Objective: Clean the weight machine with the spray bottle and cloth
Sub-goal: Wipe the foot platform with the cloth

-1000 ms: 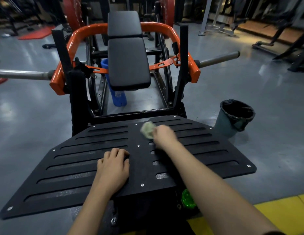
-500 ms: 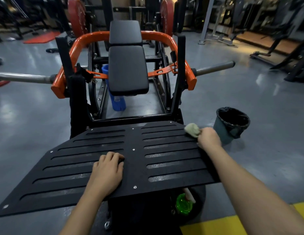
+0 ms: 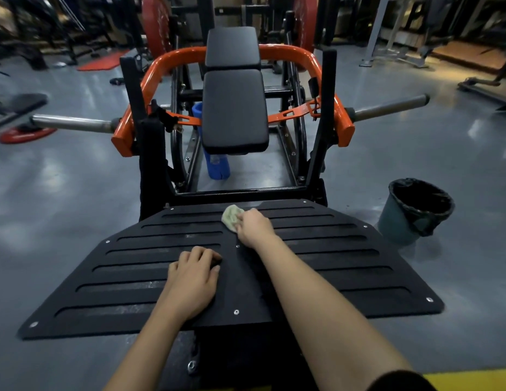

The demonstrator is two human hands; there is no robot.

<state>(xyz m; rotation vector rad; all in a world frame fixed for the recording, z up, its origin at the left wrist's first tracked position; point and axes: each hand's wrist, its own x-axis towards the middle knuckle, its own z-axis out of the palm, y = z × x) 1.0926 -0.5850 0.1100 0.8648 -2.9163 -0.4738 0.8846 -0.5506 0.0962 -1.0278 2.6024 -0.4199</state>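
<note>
The right hand [image 3: 254,227] grips a crumpled pale green cloth [image 3: 231,217] against the far middle of the weight machine's matte black footplate [image 3: 345,249], a broad flat panel cut with long rounded slots, while the left hand [image 3: 194,277] rests palm-down nearer, holding nothing. Beyond, smooth black padded cushions [image 3: 235,108] sit inside a glossy orange tubular frame [image 3: 288,54]; a blue cylinder [image 3: 218,167] is half hidden behind them, hard to identify.

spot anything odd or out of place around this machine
A blue cylinder stands inside the frame, partly hidden behind the black pad, an odd spot. A red weight plate lies on the floor, far left.
</note>
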